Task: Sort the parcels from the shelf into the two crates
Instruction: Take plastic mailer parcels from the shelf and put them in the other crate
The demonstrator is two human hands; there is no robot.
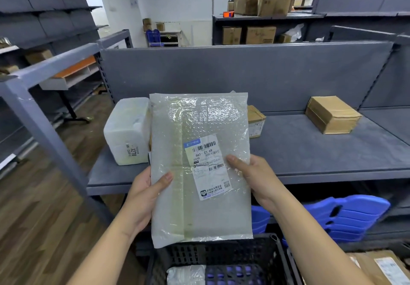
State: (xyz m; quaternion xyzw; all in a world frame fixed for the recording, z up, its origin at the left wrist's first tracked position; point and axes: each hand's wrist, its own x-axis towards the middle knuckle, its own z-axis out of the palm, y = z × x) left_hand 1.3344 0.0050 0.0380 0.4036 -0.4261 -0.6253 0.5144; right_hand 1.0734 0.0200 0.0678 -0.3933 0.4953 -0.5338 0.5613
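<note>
The left grip [144,193] curls round the left edge and the right grip [255,178] pinches the right edge of a flat, translucent bubble-wrap parcel [199,125], held upright between them above a black plastic lattice crate [221,256]. I judge it best to read its white label [208,165] first, then lower it flat into the proper crate. Beyond the grips a grey metal shelf [310,156] bears a white foam block [126,129] and a brown cardboard box [332,115], in a shelved storeroom.

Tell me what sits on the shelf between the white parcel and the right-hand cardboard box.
Head view: a small cardboard box, half hidden behind the held bubble mailer, then bare shelf.
</note>
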